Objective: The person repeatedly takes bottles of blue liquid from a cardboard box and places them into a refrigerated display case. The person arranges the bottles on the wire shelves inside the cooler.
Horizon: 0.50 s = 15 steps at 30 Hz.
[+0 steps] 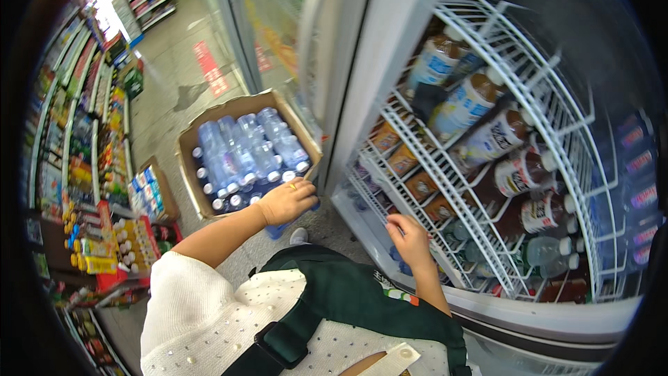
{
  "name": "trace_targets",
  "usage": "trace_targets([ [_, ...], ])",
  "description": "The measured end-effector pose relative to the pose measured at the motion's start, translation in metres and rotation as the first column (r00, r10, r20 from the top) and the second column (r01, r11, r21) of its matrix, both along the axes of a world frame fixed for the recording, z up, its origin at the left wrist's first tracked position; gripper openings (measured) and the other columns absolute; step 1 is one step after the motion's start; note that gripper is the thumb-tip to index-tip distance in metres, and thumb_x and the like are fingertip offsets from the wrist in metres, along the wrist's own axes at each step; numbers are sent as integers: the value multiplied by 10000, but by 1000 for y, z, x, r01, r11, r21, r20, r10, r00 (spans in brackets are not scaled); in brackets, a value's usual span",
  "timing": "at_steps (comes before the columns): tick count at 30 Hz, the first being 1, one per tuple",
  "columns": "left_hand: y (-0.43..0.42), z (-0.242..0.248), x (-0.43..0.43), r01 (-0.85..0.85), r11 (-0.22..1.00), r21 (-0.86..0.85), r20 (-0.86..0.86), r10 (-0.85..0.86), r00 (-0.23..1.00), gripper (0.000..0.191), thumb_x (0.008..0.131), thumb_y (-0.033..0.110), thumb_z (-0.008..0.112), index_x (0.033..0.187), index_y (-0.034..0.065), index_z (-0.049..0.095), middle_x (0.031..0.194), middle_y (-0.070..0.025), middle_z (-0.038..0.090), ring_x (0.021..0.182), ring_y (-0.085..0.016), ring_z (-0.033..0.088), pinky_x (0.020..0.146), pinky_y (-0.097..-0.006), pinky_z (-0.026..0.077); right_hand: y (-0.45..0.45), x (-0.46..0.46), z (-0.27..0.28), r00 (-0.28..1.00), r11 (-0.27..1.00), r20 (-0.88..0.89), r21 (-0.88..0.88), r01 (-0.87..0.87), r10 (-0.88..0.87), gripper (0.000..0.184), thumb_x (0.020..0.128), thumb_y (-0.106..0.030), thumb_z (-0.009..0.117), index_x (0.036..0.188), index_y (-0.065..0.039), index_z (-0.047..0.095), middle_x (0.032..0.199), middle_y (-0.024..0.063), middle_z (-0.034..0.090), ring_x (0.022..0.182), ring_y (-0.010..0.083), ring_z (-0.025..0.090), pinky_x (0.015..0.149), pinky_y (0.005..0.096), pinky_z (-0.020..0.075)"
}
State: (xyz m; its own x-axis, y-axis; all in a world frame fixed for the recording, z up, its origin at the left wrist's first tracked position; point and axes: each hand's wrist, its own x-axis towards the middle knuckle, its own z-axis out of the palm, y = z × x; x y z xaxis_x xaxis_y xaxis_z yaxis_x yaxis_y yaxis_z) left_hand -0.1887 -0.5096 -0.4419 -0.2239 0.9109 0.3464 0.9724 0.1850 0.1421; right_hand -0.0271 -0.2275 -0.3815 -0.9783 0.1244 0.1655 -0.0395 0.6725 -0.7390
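Note:
My left hand [289, 201], with a ring on one finger, reaches over the near right corner of an open cardboard carton [189, 180]. Clear plastic water bottles [237, 151] lie on their sides in it, above more bottles with white caps. Something blue [279, 230] shows below that hand; whether the fingers hold it or the carton's edge is unclear. My right hand [411, 240] hovers by the front of the lower wire shelves [436, 266] of an upright drinks fridge, fingers loosely bent, nothing visible in them. Large bottles of brown drink [469, 102] lie tilted on the shelf above.
The fridge's glass door [276, 26] stands open behind the carton, its handle [315, 15] facing me. Stocked store shelves [78, 115] run along the left. A carton of blue-and-white packs [148, 190] sits on the floor. Orange packs [402, 159] fill a lower fridge shelf.

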Motion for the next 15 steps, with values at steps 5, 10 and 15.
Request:
trace_targets([
  [5, -70, -26, -22, -355, 929, -102, 60, 362, 930, 326, 714, 97, 584, 1035, 40, 589, 1077, -146, 524, 1042, -309, 506, 914, -398, 404, -47, -26, -56, 970, 980, 146, -52, -191, 196, 154, 806, -123, 624, 920, -20, 618, 840, 147, 619, 750, 304, 604, 661, 358, 476],
  [10, -79, -56, -72, -287, 885, -366, -88, 274, 958, 254, 770, 141, 526, 1011, 84, 584, 1053, -114, 533, 1084, -263, 500, 968, -404, 365, -96, -72, -59, 941, 965, 214, -62, -255, 263, 176, 811, -140, 616, 941, -22, 622, 869, 144, 625, 786, 306, 610, 679, 350, 481],
  [15, -69, -87, -103, -223, 780, -585, -189, 137, 972, 262, 839, 205, 479, 1067, 125, 581, 1256, -162, 479, 1217, -308, 428, 1007, -498, 311, -129, -91, -65, 922, 959, 272, -9, -283, 275, 184, 828, -161, 593, 955, -32, 625, 889, 140, 626, 819, 321, 603, 713, 364, 479],
])
